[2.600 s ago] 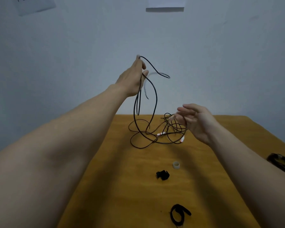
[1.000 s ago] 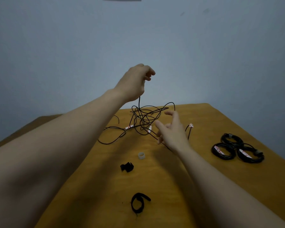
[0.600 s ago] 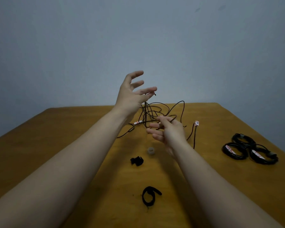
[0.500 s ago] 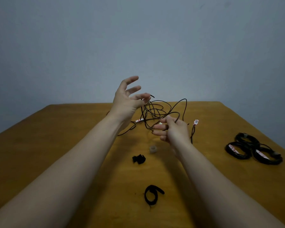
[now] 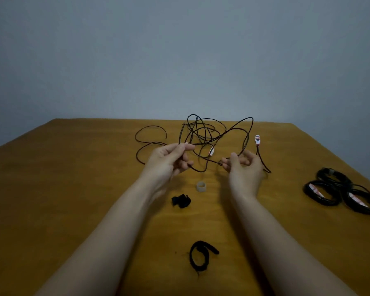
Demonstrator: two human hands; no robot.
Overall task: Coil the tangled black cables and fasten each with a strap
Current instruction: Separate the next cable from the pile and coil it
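Left hand (image 5: 169,160) and right hand (image 5: 242,167), each pinching one strand of the tangled black cable (image 5: 209,133) sprawled at the table's (image 5: 51,189) far middle, with two black straps (image 5: 201,255) nearer and three coiled cables (image 5: 342,193) at right.

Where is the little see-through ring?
In the head view, the ring lies on the table, just nearer than the left hand and right hand that hold the cable, beside the crumpled black strap.

My left hand (image 5: 169,160) and right hand (image 5: 242,167) each pinch the tangled cable (image 5: 207,133) above the table (image 5: 73,189).
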